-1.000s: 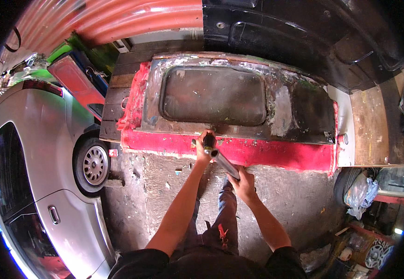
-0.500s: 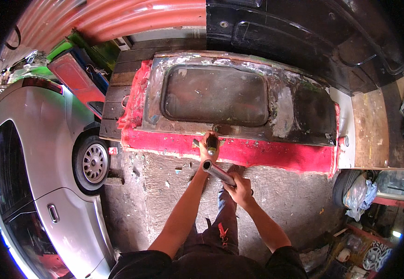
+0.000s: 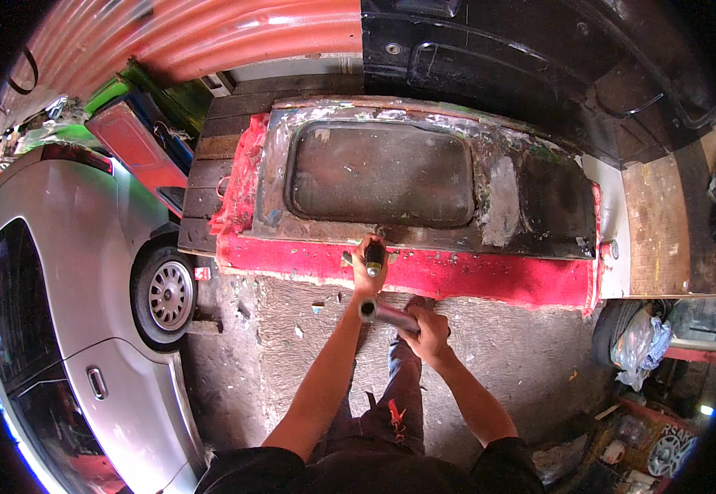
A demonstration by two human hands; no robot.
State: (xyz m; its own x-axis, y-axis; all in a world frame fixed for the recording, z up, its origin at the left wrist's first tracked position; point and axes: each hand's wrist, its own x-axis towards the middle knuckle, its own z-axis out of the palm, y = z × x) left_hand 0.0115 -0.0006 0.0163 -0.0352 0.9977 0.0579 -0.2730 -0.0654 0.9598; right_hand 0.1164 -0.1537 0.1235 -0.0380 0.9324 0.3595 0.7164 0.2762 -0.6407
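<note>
My left hand [image 3: 369, 262] is closed around a dark-handled tool [image 3: 374, 260] with a rounded, shiny butt end. It stands at the near edge of a worn vehicle panel [image 3: 502, 193]; the working tip is hidden by the hand. In my right hand [image 3: 429, 333] is a metal pipe [image 3: 391, 315], its hollow end pointing left, just below the butt of the tool and apart from it. Old paint is flaking off the panel, which has a recessed rectangular window area and lies on a red cloth [image 3: 473, 272].
A wooden-plank bench [image 3: 201, 202] carries the cloth and panel. At the left stands a silver car [image 3: 86, 288]. Large black panels [image 3: 522, 66] lean behind. A tire [image 3: 615, 331] with plastic bags is at the right, near a wheel cover [image 3: 672, 453]. Debris dots the concrete floor [image 3: 292, 354].
The pipe's hollow end has dropped slightly toward me, widening the gap to the tool. My left hand keeps its place at the panel's edge.
</note>
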